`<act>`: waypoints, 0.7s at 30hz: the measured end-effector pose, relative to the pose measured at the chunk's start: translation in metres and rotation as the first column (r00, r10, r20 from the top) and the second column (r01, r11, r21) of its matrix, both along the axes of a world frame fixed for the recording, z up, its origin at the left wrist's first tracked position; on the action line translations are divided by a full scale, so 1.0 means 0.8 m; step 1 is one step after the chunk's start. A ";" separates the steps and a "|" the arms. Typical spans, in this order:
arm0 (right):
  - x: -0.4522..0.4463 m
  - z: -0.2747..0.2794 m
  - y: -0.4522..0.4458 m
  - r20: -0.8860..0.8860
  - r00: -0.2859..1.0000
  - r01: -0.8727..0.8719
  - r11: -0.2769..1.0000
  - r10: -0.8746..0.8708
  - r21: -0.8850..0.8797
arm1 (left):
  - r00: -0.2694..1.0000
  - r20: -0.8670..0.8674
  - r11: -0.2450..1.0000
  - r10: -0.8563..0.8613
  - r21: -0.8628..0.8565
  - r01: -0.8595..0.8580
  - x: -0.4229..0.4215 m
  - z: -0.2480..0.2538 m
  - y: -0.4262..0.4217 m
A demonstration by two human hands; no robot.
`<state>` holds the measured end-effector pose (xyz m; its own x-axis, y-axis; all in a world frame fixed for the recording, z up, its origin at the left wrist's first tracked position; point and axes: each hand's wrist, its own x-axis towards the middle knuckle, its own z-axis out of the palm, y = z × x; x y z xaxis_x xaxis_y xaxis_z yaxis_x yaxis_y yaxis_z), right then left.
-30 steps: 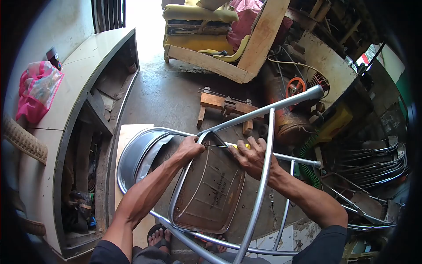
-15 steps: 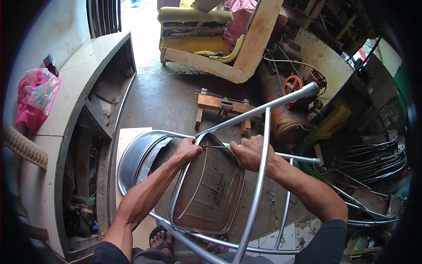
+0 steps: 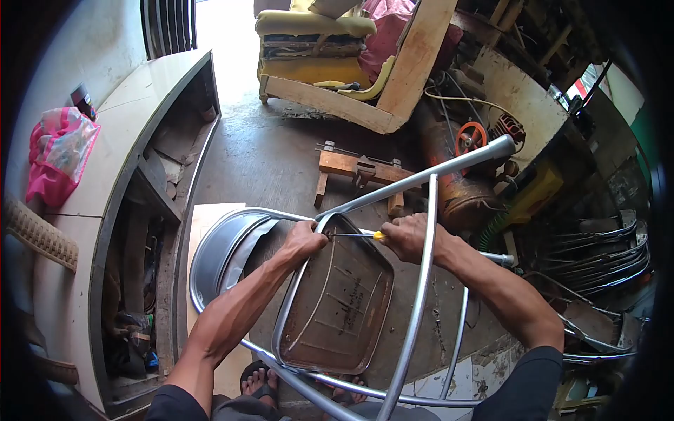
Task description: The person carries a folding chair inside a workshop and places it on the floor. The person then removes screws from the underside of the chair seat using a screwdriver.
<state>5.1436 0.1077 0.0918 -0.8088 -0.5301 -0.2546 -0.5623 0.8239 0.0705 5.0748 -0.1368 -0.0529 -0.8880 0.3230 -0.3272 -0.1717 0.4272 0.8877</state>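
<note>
A metal chair frame (image 3: 415, 309) lies tipped over before me, the underside of its brown seat panel (image 3: 340, 302) facing up. My right hand (image 3: 407, 237) is wrapped round the yellow handle of a screwdriver (image 3: 354, 235), whose thin shaft points left to the panel's top left corner. At that corner, my left hand (image 3: 307, 239) is closed on the rim beside the screwdriver's tip; whether it also pinches a small part is hidden. A round grey metal piece (image 3: 228, 249) is at the frame's left.
A tiled counter (image 3: 84, 175) with a pink bag (image 3: 62, 154) runs along the left. Ahead are a wooden clamp stand (image 3: 340, 165) and a yellow armchair (image 3: 316, 28). A compressor (image 3: 463, 193) stands at the right, near stacked chrome chair frames (image 3: 590, 252).
The right hand has shifted slightly and turned on the handle, showing more yellow than half a second ago. The left hand stays at the corner. The view has moved slightly.
</note>
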 end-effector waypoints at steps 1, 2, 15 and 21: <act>-0.001 -0.001 0.000 0.000 1.000 0.000 1.000 0.000 0.000 | 1.000 -0.006 1.000 -0.004 -0.005 0.004 0.001 0.002 0.000; -0.002 -0.001 -0.001 -0.040 0.999 0.008 1.000 -0.009 -0.026 | 1.000 -0.015 1.000 -0.007 -0.010 0.007 0.001 0.004 0.000; 0.022 -0.010 -0.015 -0.145 0.987 0.067 0.997 -0.073 -0.045 | 1.000 -0.021 1.000 -0.012 -0.013 0.011 0.001 0.003 0.000; 0.021 0.015 -0.036 -0.225 0.967 -0.087 0.983 0.123 0.161 | 1.000 0.007 1.000 -0.005 -0.023 0.005 0.005 0.015 -0.001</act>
